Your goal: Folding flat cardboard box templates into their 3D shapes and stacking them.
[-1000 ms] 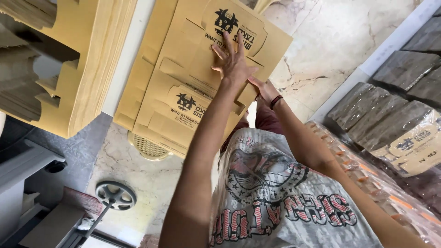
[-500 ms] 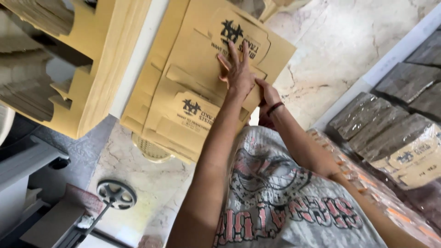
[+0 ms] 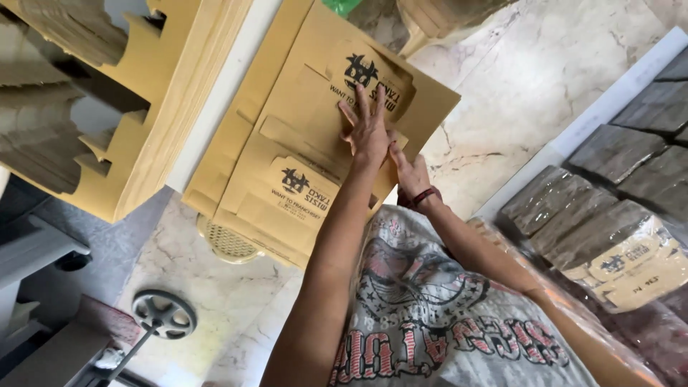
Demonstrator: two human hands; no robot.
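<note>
— Where are the hands?
— Both are on a stack of flat brown cardboard box blanks (image 3: 287, 179) printed with a dark emblem and lettering. The left hand (image 3: 369, 132) lies flat on the top sheet, its grip spread, fingers splayed and pressing down near the printed panel
— And the other one?
— The right hand (image 3: 408, 172) sits just beside it, at the near edge of the stack, a dark red band (image 3: 424, 195) on its wrist. Its fingers run under the left palm and the cardboard edge, so I cannot tell whether that grip is pinching the sheet or only resting on it
— Where does the stack sit?
— It appears to rest over a pale marble floor (image 3: 530, 93), in front of the person's grey printed shirt (image 3: 423, 301)
— What else is around?
— A second pile of die-cut cardboard (image 3: 107, 107) stands to the left. On the right lie wrapped bundles (image 3: 609, 222) of flat packs. Lower left, a small black wheel (image 3: 163, 313) and a round perforated drain cover (image 3: 228, 242) just beside the stack
</note>
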